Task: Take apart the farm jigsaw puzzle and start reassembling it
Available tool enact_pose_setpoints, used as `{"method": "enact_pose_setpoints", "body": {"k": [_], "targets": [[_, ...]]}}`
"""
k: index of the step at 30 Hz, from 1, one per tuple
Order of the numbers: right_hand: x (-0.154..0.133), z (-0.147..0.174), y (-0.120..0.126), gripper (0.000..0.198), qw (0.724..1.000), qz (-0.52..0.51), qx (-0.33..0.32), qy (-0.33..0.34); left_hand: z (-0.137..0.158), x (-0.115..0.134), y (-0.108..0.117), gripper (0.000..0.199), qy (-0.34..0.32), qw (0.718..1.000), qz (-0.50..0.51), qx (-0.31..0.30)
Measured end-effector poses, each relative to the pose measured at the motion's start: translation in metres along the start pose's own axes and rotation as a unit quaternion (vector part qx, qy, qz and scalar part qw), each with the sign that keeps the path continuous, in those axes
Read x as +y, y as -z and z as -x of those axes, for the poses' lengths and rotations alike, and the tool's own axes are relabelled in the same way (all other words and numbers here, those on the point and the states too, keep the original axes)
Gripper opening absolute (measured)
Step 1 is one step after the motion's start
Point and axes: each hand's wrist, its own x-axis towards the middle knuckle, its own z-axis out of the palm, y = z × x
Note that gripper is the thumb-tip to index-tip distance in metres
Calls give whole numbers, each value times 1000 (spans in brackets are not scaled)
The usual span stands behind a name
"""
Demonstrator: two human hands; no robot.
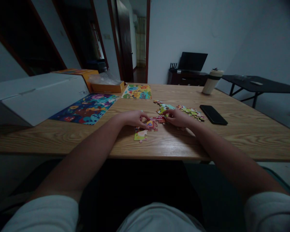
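Note:
A small joined group of jigsaw puzzle pieces [151,125] lies on the wooden table in front of me, with a yellow-green piece [140,136] at its near left corner. My left hand [134,119] rests at the group's left side, thumb and forefinger apart and touching its edge. On the other side, my right hand [176,118] has its fingers curled onto a red and white puzzle piece [160,119] at the group's right end. Its fingertips partly hide that piece. Just beyond the right hand, loose puzzle pieces [192,112] lie in a heap.
A black phone [213,114] lies to the right, and a cream tumbler [212,82] stands behind it. Leftward are a blue picture sheet [87,108], a large white box [41,96] and an orange box [108,87] holding clear plastic. A colourful animal picture [137,91] lies farther back.

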Motion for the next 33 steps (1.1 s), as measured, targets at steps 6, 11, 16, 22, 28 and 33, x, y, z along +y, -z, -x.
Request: {"method": "enact_pose_setpoints", "body": {"k": [6,11,16,22,28,33], "targets": [[-9,3,-4,35,993,96,36,55,-3,-5,-5,63,-27,998,50,0],[-17,5,-6,34,986,142,48,77,-5,0,-11,60,-47,998,35,38],[-21,5,-11,34,979,172,54,93,-8,8,-15,46,-78,996,-10,51],[-5,-1,4,40,992,71,105,28,-7,12,-13,42,-71,997,-13,26],[39,-4,30,41,985,47,151,-68,-5,9,-9,44,-49,999,15,11],[56,-4,35,42,992,84,76,-63,-6,-2,-7,46,-51,997,55,-14]]}}
